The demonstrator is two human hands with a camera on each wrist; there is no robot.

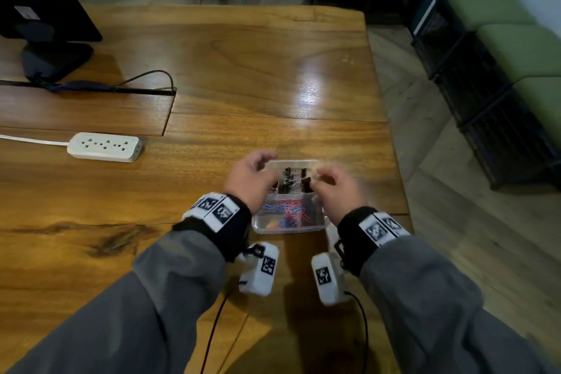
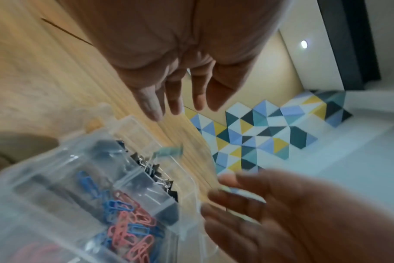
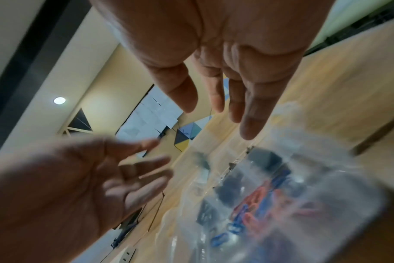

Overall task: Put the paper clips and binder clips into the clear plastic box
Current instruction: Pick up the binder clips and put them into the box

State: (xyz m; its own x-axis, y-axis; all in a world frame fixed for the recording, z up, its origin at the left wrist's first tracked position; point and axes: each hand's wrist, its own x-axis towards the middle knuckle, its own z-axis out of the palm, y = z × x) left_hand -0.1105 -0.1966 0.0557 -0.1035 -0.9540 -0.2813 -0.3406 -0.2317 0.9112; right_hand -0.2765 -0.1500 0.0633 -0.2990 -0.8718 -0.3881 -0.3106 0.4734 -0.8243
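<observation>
A clear plastic box (image 1: 288,228) stands near the table's front right edge. Its far compartment holds black binder clips (image 1: 292,181). The near compartment holds pink and blue paper clips (image 1: 293,211). My left hand (image 1: 258,171) hovers over the box's left side and my right hand (image 1: 328,179) over its right side. In the left wrist view the left hand (image 2: 175,103) has straight, empty fingers above the box (image 2: 130,120), paper clips (image 2: 128,226) and binder clips (image 2: 156,176). The right wrist view shows the right hand (image 3: 223,105) just as empty over the blurred box (image 3: 340,178).
A white power strip (image 1: 104,146) lies to the left on the wooden table (image 1: 243,70). A black monitor stand (image 1: 51,51) with a cable sits at the far left. The table's right edge (image 1: 391,130) runs close beside the box. Green seats (image 1: 516,48) stand beyond it.
</observation>
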